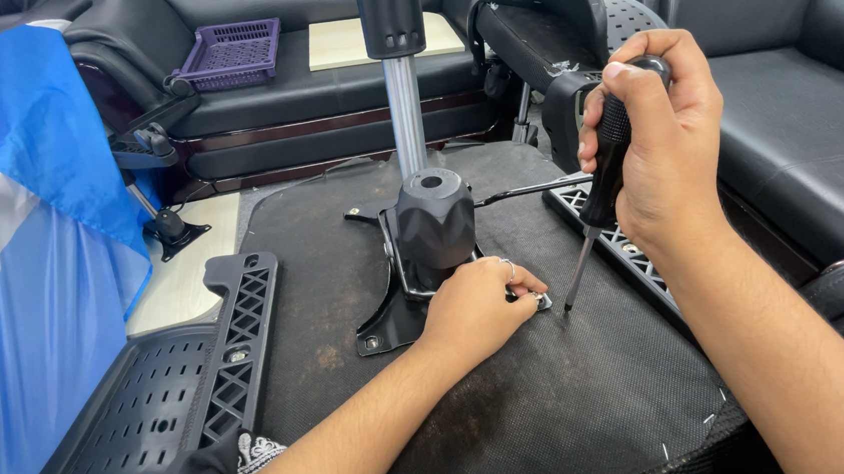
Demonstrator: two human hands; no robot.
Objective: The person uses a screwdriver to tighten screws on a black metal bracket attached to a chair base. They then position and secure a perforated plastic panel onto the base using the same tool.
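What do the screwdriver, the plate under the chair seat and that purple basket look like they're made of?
The screwdriver in the right hand seems to have a matte black rubber or plastic handle and a thin, shiny steel shaft. The mounting plate, pressed by the left hand, looks like glossy black painted metal, judging by its sheen and thin edges. The purple basket appears to be moulded plastic lattice.

Seat underside [514,390] is laid flat at frame centre, with the mounting plate [398,309] bolted on it and the gas cylinder [403,98] rising from the plate toward the top. Left hand [473,308] is rested on the plate's right corner. Screwdriver [598,183] is held by the right hand [661,143], right of the plate, tip just above the seat. An armrest [235,342] is placed left of the seat, a basket [227,54] on the sofa [310,90] at upper left.
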